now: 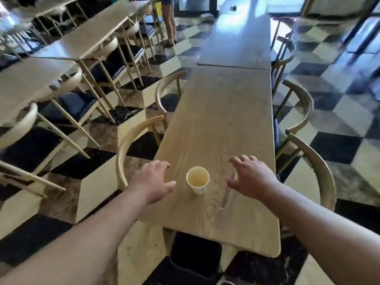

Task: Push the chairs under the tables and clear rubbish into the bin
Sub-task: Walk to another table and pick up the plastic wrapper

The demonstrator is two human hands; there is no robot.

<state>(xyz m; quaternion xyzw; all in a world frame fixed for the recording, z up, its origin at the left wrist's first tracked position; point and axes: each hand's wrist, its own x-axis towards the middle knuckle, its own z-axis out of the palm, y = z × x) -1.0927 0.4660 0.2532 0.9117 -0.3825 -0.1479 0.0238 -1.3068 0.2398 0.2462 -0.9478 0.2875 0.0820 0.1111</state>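
A white paper cup (pixel 197 179) stands upright near the close end of a long wooden table (pixel 222 120). My left hand (pixel 153 183) hovers just left of the cup, fingers apart, holding nothing. My right hand (pixel 249 176) hovers to the cup's right, also spread and empty. Neither hand touches the cup. A curved-back wooden chair (pixel 131 145) is tucked at the table's left side beside my left hand, and another chair (pixel 316 169) stands at the right side. A dark-seated chair (pixel 195 254) sits under the near end.
More chairs line both sides of the long table (pixel 164 93) (pixel 304 108). A second row of tables (pixel 86 38) with chairs runs along the left. A person's legs (pixel 169 21) stand at the far end of the aisle. The floor is checkered.
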